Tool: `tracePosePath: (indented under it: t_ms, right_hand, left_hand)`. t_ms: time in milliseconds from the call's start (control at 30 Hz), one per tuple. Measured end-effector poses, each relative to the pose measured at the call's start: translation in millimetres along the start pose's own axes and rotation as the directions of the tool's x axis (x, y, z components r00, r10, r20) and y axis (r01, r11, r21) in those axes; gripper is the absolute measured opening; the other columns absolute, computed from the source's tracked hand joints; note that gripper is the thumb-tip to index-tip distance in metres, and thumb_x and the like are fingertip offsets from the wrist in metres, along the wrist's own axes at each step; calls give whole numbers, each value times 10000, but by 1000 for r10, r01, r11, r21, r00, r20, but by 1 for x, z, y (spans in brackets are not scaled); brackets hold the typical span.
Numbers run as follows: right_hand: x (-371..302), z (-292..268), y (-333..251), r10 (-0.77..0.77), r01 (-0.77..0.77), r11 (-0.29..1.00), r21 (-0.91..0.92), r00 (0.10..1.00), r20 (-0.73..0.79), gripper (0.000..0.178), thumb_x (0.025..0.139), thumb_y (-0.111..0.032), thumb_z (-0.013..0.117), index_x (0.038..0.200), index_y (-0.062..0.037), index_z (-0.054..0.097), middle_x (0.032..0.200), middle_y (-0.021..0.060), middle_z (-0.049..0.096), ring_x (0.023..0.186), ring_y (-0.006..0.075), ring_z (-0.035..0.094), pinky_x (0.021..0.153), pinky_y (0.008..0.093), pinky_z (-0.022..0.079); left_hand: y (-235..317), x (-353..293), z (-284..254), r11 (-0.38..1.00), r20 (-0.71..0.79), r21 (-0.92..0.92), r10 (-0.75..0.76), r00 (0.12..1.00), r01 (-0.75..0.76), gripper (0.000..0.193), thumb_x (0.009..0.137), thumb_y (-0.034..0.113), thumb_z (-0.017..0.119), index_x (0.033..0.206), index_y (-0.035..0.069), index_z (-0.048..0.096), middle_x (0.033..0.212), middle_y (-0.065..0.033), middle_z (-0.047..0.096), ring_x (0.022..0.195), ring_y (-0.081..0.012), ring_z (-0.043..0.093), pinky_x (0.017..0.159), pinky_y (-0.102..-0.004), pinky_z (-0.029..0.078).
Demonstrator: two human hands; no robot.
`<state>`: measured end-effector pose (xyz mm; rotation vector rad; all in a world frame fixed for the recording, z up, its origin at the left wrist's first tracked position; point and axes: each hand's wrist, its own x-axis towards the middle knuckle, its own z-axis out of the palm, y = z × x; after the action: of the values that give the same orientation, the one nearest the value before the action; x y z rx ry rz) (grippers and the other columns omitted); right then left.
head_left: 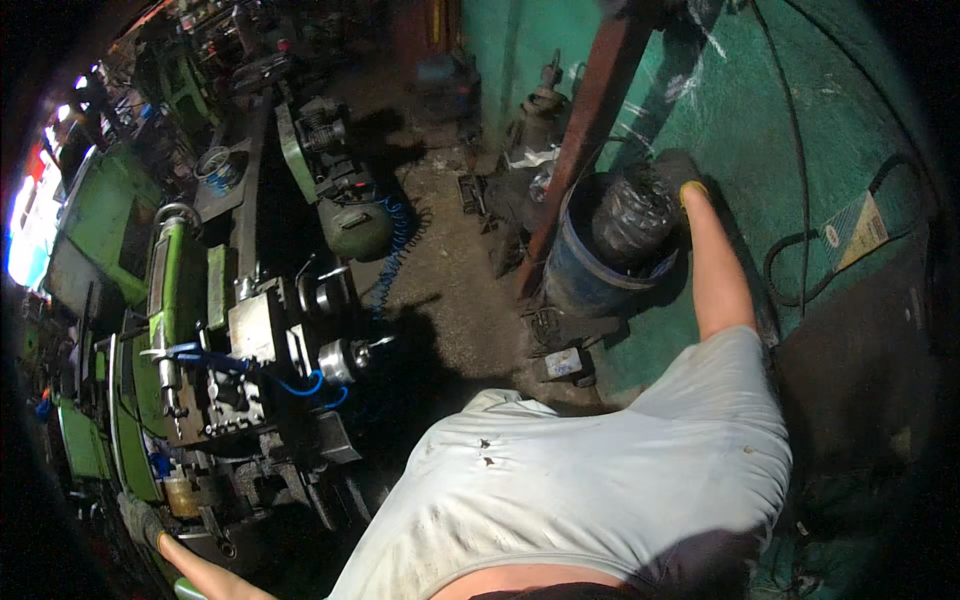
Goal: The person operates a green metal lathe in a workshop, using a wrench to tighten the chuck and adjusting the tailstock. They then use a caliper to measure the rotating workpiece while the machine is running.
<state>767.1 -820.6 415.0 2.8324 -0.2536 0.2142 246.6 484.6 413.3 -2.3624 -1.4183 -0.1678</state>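
My right arm reaches out to the right, and my right hand (678, 172), in a dark glove with a yellow cuff, grips the top of a bulging dark plastic bag (635, 222). Its fingers are mostly lost in shadow. That shiny, crumpled bag sits in the mouth of a blue drum (590, 280), rising above the rim. Down at the lower left, my left hand (143, 522), in a dark grey glove, is against the near end of a green lathe (178, 285); how its fingers are bent does not show clearly.
A rusty brown post (590, 125) slants up beside the drum. Dark metal parts and a small pale box (563, 364) lie at its foot. A coiled blue air hose (392, 255) hangs by another machine. On the green wall hangs a black belt (797, 270) with a paper sleeve.
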Motion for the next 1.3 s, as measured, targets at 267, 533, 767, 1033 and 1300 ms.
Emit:
tracePosePath:
  t_ms: [267,533,767,1033,1300]
  right_hand:
    - [27,87,-57,98,108,971,-215,638,763,322,993,-274,612,1126,-11,743,1122,144,762,1030,339,716,913,440,543]
    - [25,76,-50,72,123,974,-189,627,776,295,985,-235,620,1143,-11,731,1132,142,758,1031,324,714,907,428,544]
    - [22,71,-54,56,119,978,-174,649,759,277,979,-200,626,1159,-12,720,1140,140,753,1032,311,711,903,417,546]
    - [17,61,-58,74,120,973,-199,652,754,264,971,-161,633,1176,-12,708,1149,139,748,1033,297,709,898,405,547]
    - [24,55,-71,43,125,976,-181,695,717,260,964,-122,640,1193,-13,696,1158,137,743,1033,282,706,892,393,548]
  left_hand:
    - [-69,-13,-18,985,-183,74,-138,973,154,566,1082,502,334,1507,191,542,1512,-117,577,1321,-372,584,1063,-493,472]
    - [-54,-22,-20,994,-121,-4,-108,987,108,495,1018,395,483,1438,161,599,1453,-130,620,1279,-374,606,1034,-477,492]
    - [-63,-10,-4,992,-428,-69,70,901,-109,430,1025,435,458,1232,156,713,1203,-131,726,1057,-382,693,851,-527,542]
    - [-48,-21,-4,978,-553,-83,116,825,-194,490,1048,456,422,1115,105,757,1103,-161,759,970,-400,729,751,-559,568]
    - [-57,-18,-8,994,-390,-28,86,917,-106,451,1047,413,443,1273,134,715,1267,-146,720,1120,-384,691,887,-537,549]
